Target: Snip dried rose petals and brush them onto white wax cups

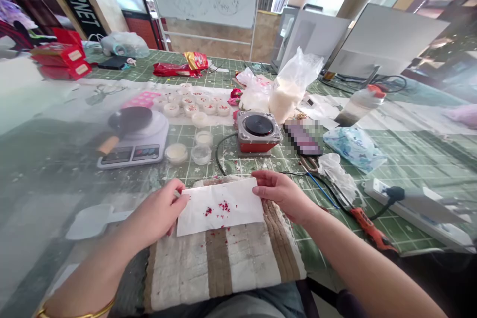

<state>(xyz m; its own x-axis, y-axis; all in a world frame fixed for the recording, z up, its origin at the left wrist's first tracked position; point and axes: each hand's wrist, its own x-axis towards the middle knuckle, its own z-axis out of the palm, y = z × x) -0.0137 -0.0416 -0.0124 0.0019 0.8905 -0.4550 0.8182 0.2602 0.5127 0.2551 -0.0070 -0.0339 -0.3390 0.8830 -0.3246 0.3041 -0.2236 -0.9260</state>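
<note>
A folded white sheet of paper [242, 216] is held by both ends above a striped towel [246, 263] at the table's near edge. Small dark red petal bits [223, 206] lie scattered on the paper, and a few more rest on the towel below it. My left hand [164, 208] pinches the paper's left end between thumb and fingers. On the opposite end, my right hand [281, 194] grips the upper right corner, thumb on top and fingers behind.
Ahead stands a small electric hot plate [259, 129], its cord curling left. Several round cups of pale wax-like filling [190, 109] cluster behind. A kitchen scale [149, 144] bears a small dark pan [130, 118]. At right are a phone [303, 138], a power strip [413, 213] and an orange-handled tool [372, 228].
</note>
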